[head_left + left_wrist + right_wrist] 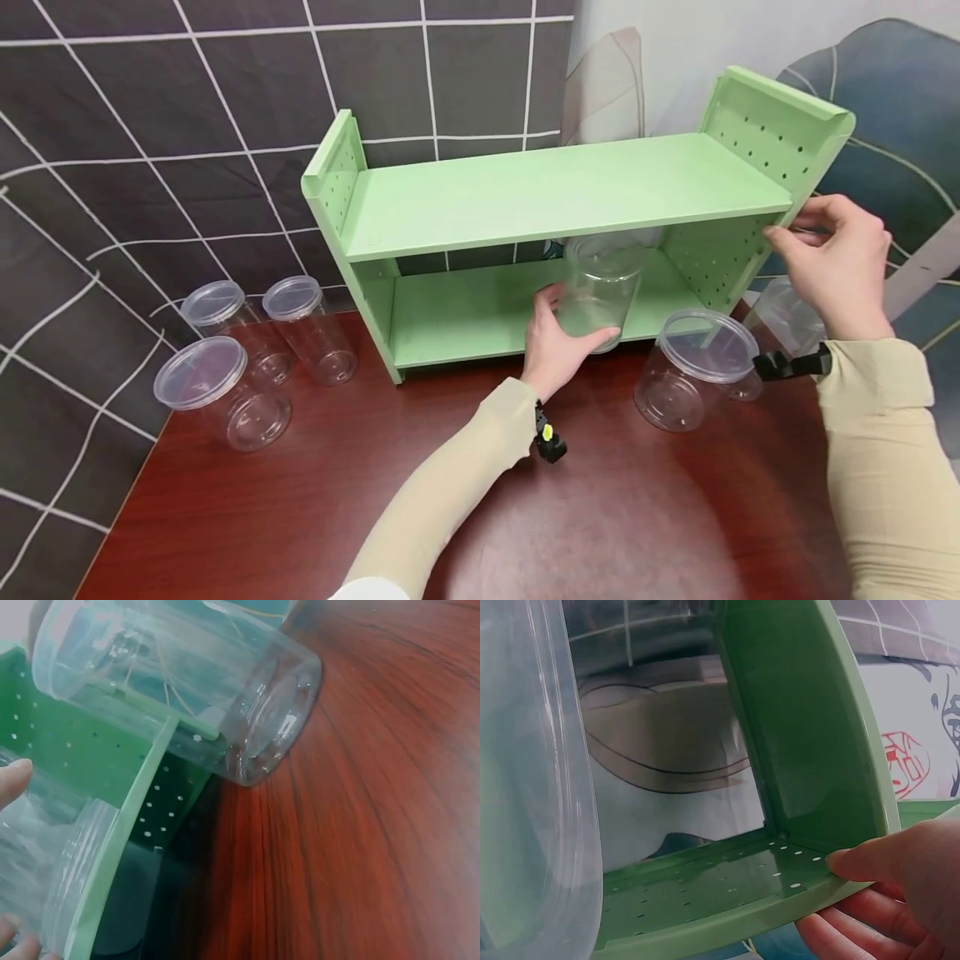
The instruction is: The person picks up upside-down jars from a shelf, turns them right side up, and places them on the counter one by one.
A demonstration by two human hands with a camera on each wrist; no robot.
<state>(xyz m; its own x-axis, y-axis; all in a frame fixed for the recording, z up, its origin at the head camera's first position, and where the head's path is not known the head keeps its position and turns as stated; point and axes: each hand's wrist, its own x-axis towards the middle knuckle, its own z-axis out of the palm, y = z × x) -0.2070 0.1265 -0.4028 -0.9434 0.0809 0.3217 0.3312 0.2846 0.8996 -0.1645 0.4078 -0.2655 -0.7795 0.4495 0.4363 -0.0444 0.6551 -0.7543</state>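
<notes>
My left hand (555,342) grips a clear plastic jar (606,287) at the lower tier of a light green two-tier rack (480,200). The jar stands near that tier's front edge, under the upper board. In the left wrist view, fingertips (13,780) show at two sides of the same jar (45,855). My right hand (843,258) pinches the front edge of the rack's right side panel. The right wrist view shows the thumb (870,862) on the panel's perforated inner face and the other fingers on its outer side.
A lidded clear jar (671,404) stands on the reddish-brown table (600,517) before the rack's right end. Another clear container (783,312) is behind it, partly hidden by the right hand. Left of the rack stand three lidded jars, the nearest a wide one (258,417).
</notes>
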